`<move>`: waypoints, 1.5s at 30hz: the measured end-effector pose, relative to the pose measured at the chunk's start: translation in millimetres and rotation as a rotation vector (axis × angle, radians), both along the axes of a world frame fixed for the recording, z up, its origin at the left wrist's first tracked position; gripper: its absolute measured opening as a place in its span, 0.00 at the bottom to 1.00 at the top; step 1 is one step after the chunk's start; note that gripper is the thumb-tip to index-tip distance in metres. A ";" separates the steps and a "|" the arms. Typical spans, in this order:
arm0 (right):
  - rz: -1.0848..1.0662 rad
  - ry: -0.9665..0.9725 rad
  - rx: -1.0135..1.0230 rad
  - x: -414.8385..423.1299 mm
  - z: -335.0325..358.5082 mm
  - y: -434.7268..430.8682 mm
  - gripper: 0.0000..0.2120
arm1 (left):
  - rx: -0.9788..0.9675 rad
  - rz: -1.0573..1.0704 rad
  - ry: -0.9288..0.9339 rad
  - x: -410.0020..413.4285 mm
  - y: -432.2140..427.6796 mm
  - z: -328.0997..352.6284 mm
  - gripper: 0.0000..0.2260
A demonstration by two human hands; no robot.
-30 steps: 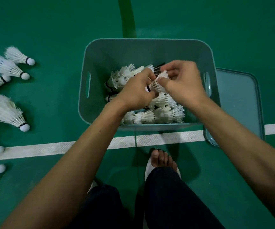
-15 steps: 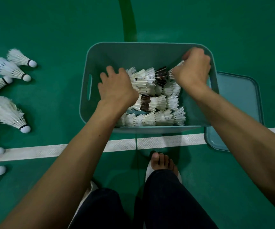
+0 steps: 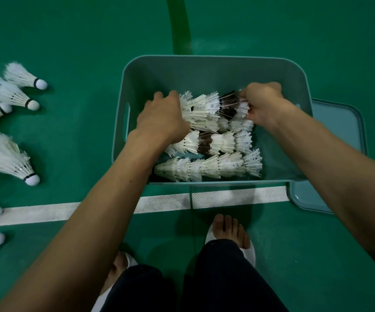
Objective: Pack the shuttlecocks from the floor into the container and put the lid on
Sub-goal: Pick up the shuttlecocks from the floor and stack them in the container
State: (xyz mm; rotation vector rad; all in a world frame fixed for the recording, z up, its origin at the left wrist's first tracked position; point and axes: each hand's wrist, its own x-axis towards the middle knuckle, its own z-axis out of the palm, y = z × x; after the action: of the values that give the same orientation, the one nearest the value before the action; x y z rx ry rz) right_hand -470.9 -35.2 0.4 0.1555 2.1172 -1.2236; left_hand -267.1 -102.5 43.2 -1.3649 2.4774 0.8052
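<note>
A teal plastic container (image 3: 213, 64) stands on the green floor and holds rows of nested white shuttlecocks (image 3: 209, 167), a few with dark feathers. My left hand (image 3: 161, 118) lies inside on the left end of the upper rows, fingers curled over the feathers. My right hand (image 3: 265, 104) is at the right end of the top row, fingers pinched on a shuttlecock there. The teal lid (image 3: 337, 136) lies flat on the floor just right of the container. Several loose shuttlecocks (image 3: 13, 154) lie on the floor at the far left.
A white court line (image 3: 238, 197) runs across the floor just in front of the container. My two feet in white slippers (image 3: 229, 230) and dark trouser legs are at the bottom. A darker green stripe (image 3: 179, 25) runs away behind the container.
Both hands were together over the middle of the container a second ago. They have spread apart, the left to the left end of the rows, the right to the right end.
</note>
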 end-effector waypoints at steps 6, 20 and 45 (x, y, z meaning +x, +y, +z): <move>0.191 0.206 0.126 32.1 47.8 15.9 0.10 | -0.017 -0.028 0.012 4.4 -0.5 0.8 0.23; 0.577 0.728 -0.209 168.4 127.6 18.4 0.12 | -0.392 0.049 0.329 105.7 18.3 66.9 0.15; 1.261 0.749 -0.026 418.4 -18.4 -149.6 0.12 | -0.314 1.436 0.066 389.5 17.5 -105.2 0.28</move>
State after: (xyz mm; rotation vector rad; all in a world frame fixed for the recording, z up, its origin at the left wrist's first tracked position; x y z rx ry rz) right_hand -52.5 -184.8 -18.0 -1.6051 2.0437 -0.5024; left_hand 122.4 -85.0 -62.0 -3.2353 1.3009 0.5820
